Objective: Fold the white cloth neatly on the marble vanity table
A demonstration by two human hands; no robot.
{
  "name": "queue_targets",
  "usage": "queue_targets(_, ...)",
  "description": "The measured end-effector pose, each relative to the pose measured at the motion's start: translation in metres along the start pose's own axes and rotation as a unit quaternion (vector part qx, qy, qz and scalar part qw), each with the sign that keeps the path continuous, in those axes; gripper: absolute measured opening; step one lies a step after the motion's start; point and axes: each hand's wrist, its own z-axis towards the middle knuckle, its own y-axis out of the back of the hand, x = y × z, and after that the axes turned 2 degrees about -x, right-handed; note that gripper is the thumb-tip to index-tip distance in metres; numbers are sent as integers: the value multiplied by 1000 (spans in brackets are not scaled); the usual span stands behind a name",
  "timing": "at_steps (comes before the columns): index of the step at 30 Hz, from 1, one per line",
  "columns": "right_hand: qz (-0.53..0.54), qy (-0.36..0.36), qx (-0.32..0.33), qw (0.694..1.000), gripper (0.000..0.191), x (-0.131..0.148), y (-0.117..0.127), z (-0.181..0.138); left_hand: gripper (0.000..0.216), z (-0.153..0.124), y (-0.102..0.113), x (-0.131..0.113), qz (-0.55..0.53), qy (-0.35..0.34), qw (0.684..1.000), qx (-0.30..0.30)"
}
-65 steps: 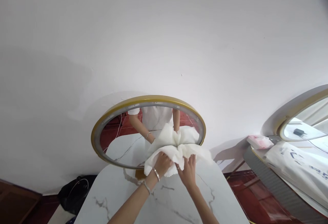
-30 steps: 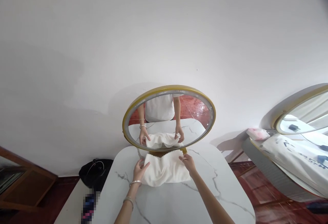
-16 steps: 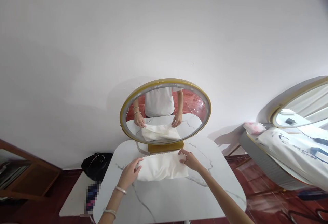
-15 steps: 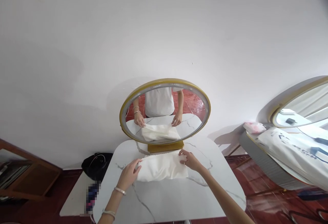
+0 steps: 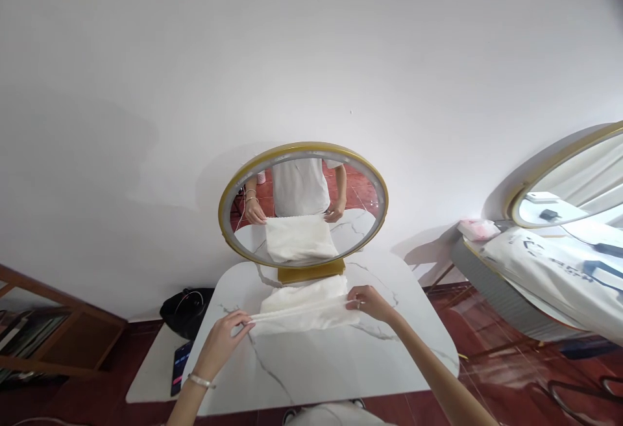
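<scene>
A folded white cloth (image 5: 304,322) with a ruffled edge lies on the white marbled table (image 5: 292,374), in front of the mirror's gold base. My left hand (image 5: 226,336), with a bangle at the wrist, pinches the left end of that edge between thumb and fingers. At the opposite end, my right hand (image 5: 368,302) pinches the same edge. The edge is drawn out straight between both hands and raised off the layer behind it. In the round gold-framed mirror (image 5: 304,238), the cloth's front hangs from the two hands.
Left of the table, a black bag (image 5: 187,312) and a phone (image 5: 180,367) rest on a low white surface (image 5: 150,374). A wooden shelf (image 5: 53,328) stands further left. To the right is another table with white printed fabric (image 5: 549,276), a tissue pack (image 5: 477,229) and a second mirror (image 5: 574,195).
Both hands have closed on the cloth's edge and pulled it up and towards me. The edge, formerly lying at the far side, is now stretched between them. The view has shifted slightly.
</scene>
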Motion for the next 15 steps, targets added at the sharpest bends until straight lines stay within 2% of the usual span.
queue_targets(4,42,12,-4,999,31,20,19,-19,39,3,14,-10,-35,-33,998,-35)
queue_targets(12,24,56,-112,992,28,76,72,-59,28,27,48,-62,-61,-81,995,8)
queue_targets(15,20,74,-123,989,27,91,91,-73,27,40,58,-81,-60,-102,993,19)
